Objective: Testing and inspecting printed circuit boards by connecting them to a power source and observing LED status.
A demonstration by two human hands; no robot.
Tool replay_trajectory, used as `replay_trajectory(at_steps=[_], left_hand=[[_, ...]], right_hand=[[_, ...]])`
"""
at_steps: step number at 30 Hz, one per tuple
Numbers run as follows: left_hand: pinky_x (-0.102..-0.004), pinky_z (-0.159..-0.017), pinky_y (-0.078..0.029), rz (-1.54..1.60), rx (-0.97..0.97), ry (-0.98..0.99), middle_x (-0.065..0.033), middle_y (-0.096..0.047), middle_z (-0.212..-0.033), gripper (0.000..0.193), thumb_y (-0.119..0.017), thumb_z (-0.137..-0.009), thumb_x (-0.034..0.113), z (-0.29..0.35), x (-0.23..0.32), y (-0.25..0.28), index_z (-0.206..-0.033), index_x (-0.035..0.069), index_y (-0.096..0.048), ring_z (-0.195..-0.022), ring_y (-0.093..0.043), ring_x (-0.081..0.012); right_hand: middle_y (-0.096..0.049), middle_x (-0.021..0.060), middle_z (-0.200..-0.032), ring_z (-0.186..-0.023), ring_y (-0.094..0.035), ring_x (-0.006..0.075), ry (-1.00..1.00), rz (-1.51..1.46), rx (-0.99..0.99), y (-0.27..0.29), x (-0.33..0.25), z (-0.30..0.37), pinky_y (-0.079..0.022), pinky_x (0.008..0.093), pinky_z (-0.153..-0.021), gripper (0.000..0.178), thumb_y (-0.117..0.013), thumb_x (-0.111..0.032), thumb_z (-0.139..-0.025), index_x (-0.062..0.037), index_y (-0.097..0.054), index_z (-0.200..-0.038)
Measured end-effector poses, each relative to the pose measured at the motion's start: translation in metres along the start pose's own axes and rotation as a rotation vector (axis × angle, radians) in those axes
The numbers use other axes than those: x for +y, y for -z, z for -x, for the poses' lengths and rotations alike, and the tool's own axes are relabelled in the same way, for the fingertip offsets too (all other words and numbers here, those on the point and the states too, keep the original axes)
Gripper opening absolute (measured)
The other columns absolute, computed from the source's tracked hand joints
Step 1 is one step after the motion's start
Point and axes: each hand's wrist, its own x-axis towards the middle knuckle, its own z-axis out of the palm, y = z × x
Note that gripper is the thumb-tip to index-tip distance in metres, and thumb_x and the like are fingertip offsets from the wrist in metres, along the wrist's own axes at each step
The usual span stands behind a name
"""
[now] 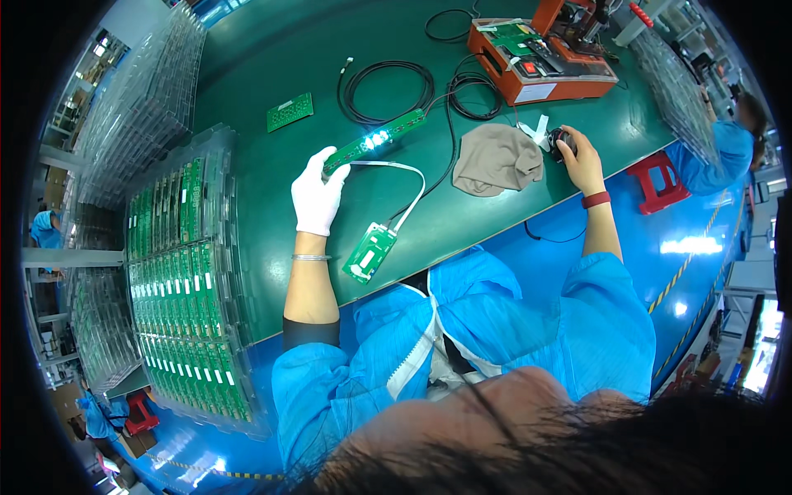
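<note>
In a white glove, my left hand [316,196] grips the near end of a long, narrow green circuit board [406,124], tilted up to the right. Bright white lights glow near the board's middle. A white flat cable [422,183] runs from its held end to a smaller green board [370,252] lying by the table's front edge. My bare right hand [585,165], a red band at its wrist, is closed around a small dark rounded object [558,143] whose kind I cannot make out. Beside it lie a crumpled grey-brown cloth [495,161] and white strips [539,129].
Clear trays filled with green boards [176,289] stand at the left. A loose green board [290,113] and coiled black cable [386,64] lie on the green table [264,177]. An orange machine [540,89] stands far right; beyond the edge is a red stool [660,183].
</note>
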Motion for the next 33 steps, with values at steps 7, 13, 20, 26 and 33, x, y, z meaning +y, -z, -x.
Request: replay_trajectory(at_steps=[7, 13, 20, 26, 33], left_hand=[[-0.0238, -0.063, -0.049, 0.001, 0.024, -0.03, -0.0057, -0.069, -0.087, 0.038, -0.072, -0.079, 0.013, 0.0, -0.003, -0.001, -0.116, 0.007, -0.065, -0.064, -0.058, -0.0126], [-0.0259, -0.064, -0.05, -0.037, 0.039, -0.098, -0.0057, -0.07, -0.091, 0.038, -0.073, -0.078, 0.016, -0.004, -0.007, -0.005, -0.114, 0.008, -0.066, -0.065, -0.061, -0.0163], [-0.0273, -0.065, -0.05, -0.053, 0.07, -0.129, -0.0052, -0.07, -0.096, 0.038, -0.073, -0.077, 0.019, -0.004, -0.004, 0.001, -0.112, 0.007, -0.066, -0.064, -0.058, -0.0165], [-0.0336, -0.069, -0.053, -0.15, 0.131, -0.212, -0.0063, -0.069, -0.1, 0.034, -0.069, -0.078, 0.03, 0.003, 0.0, 0.004, -0.105, 0.01, -0.067, -0.072, -0.065, -0.0266], [-0.0335, -0.072, -0.05, -0.147, 0.085, -0.138, -0.0084, -0.07, -0.086, 0.037, -0.062, -0.083, 0.038, 0.005, -0.009, 0.002, -0.109, 0.012, -0.065, -0.074, -0.066, -0.0275]], right_hand=[[-0.065, 0.0111, -0.118, -0.1, -0.064, 0.0307, -0.076, 0.107, -0.079, 0.001, -0.01, -0.009, -0.051, 0.0351, -0.086, 0.038, -0.062, -0.026, -0.09, -0.0116, -0.06, -0.124], [-0.063, 0.0125, -0.122, -0.104, -0.062, 0.0309, 0.081, 0.154, 0.071, 0.001, -0.029, -0.017, -0.05, 0.0357, -0.088, 0.042, -0.065, -0.026, -0.087, -0.0103, -0.06, -0.125], [-0.055, 0.0119, -0.133, -0.116, -0.056, 0.0308, 0.354, 0.047, 0.309, -0.026, -0.088, -0.081, -0.045, 0.0347, -0.097, 0.04, -0.066, -0.021, -0.088, -0.0091, -0.059, -0.126], [-0.052, 0.0154, -0.135, -0.118, -0.054, 0.0329, 0.392, 0.098, 0.271, -0.081, -0.026, -0.117, -0.045, 0.0372, -0.1, 0.043, -0.066, -0.009, -0.084, -0.0072, -0.058, -0.126], [-0.062, 0.0105, -0.119, -0.102, -0.06, 0.0341, 0.373, 0.361, 0.164, -0.057, -0.043, -0.139, -0.048, 0.04, -0.084, 0.035, -0.054, -0.035, -0.096, -0.0107, -0.063, -0.119]])
